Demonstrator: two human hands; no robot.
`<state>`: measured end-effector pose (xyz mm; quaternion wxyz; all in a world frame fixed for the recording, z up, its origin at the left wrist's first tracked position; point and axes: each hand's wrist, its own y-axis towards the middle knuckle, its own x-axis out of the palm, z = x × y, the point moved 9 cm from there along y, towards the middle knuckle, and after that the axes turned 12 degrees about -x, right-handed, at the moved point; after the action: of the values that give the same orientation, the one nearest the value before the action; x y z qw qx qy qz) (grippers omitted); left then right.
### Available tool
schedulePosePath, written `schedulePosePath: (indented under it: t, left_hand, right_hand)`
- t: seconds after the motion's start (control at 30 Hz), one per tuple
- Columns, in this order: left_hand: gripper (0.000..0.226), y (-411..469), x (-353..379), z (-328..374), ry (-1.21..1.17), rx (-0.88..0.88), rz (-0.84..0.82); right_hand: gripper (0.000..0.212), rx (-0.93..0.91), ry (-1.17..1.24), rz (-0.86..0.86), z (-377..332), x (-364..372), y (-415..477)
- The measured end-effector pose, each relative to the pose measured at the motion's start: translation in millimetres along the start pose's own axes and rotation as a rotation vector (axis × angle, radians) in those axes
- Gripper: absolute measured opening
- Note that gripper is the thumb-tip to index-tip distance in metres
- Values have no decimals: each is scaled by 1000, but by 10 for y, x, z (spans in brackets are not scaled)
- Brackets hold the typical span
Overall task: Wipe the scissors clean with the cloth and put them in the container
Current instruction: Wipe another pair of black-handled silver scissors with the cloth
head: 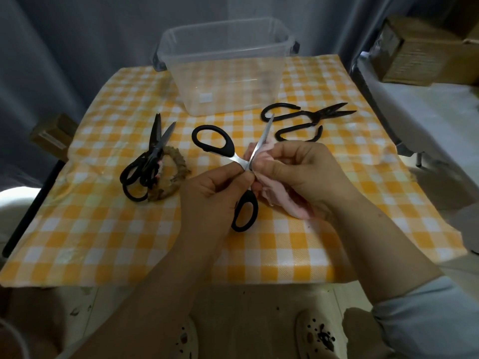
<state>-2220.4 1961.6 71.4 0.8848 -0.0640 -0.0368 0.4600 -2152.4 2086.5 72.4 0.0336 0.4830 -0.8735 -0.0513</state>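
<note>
Underneath all, bench (103,242) spread with a yellow-and-white checked cover, carrying the clear plastic container (233,81) upright at the far middle edge, dark clips at both ends. Nearer than the container and straight before it, left grip (215,193) curled and pinching the steel of the silver scissors (243,163) by the pivot, held up off the bench. Just right of that, equally far from the container, right grip (298,169) bunched round the pink cloth (282,203), pressing a fold of it against one blade close above the pivot. Scissors spread wide: one black handle loop pointing back toward the container's left corner, the other hanging toward the near edge, bare blade tip aimed at the container's right front corner. Before that right front corner, flat on the bench, all-black scissors (308,120) with big bowed handles, blades a little apart, tips pointing right. Out from the container's left front corner, small heap of black-handled scissors (147,161), blades pointing away, lying across a rough rope ring (178,182).
</note>
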Motion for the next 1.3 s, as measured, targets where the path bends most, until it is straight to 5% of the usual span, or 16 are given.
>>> schedulePosePath:
  t: [0.37,0.63,0.9,1.13,1.3]
  left_hand:
    - [24,-6,57,58,143,81,-20]
    - [10,-32,121,-25,48,-30,-58]
    - [20,-29,64,-100,-91,-143,-61]
    - [16,116,-84,-53,-318,-144,-19]
    - [17,141,-189,21,-340,-70,54]
  right_hand:
    - [23,-36,30,105,7,27,-2]
    - [24,33,111,312,9,-208,36]
    - [23,85,201,550,-4,-600,4]
    - [26,50,-63,346,-73,-540,67]
    - [14,56,-7,381,-138,-646,45]
